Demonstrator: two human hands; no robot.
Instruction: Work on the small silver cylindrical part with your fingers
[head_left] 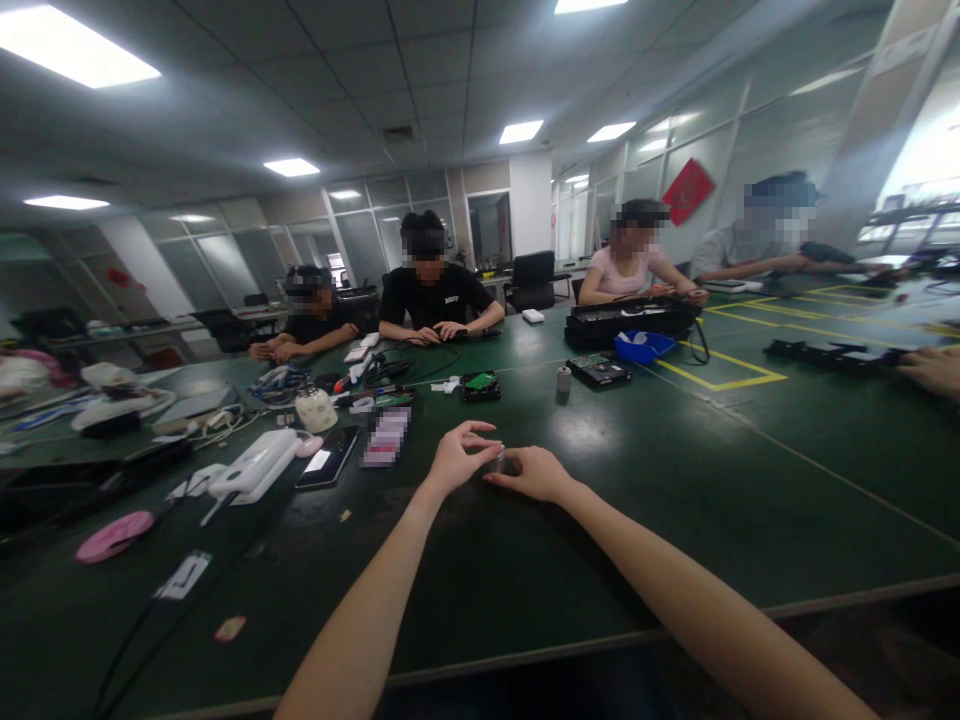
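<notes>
Over the middle of the green table [615,540], my two hands meet at a small silvery, partly clear piece [498,459] whose exact kind is too small to make out. My left hand [459,458] pinches it from the left, with the index finger raised and bent over the top. From the right, my right hand [536,472] closes its thumb and fingers on the same piece. Beyond my right hand stands a small grey metal cylinder [563,379]. Behind it lies a hard drive [598,370] with its green circuit board facing up.
A smaller drive with a green board [480,385] lies ahead. Left are a phone [328,457], a white power strip [255,466], a pink ring [115,536] and cables. A blue tray [645,347] sits by a black casing [630,322]. Several people work around the table.
</notes>
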